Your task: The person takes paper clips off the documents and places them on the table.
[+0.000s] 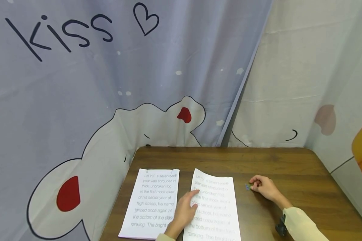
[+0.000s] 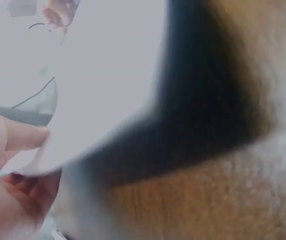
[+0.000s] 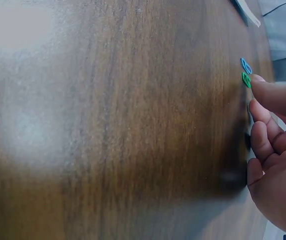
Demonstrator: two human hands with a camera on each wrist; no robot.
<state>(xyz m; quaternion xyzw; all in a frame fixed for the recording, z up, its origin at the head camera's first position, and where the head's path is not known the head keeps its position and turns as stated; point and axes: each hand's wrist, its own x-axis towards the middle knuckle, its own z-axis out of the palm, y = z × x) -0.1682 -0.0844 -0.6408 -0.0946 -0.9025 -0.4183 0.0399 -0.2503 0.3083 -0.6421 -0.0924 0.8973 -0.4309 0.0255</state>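
My left hand (image 1: 185,209) grips the left edge of the right-hand printed paper (image 1: 215,207). In the left wrist view the thumb lies on one face of that paper (image 2: 108,75) and the curled fingers are behind it; its edge is bent and raised off the table. To the right of the paper, my right hand (image 1: 265,187) reaches down to two small paper clips on the tabletop. The green paper clip (image 3: 246,80) lies at the thumb tip, with a gap between thumb and index finger. Just beyond it is the blue paper clip (image 3: 245,65).
Another printed stack (image 1: 155,204) lies on the left of the brown wooden table (image 1: 268,160), with what look like clips along its top edge. A patterned curtain (image 1: 169,77) hangs behind the table. A dark band or object (image 1: 280,227) sits at the right wrist.
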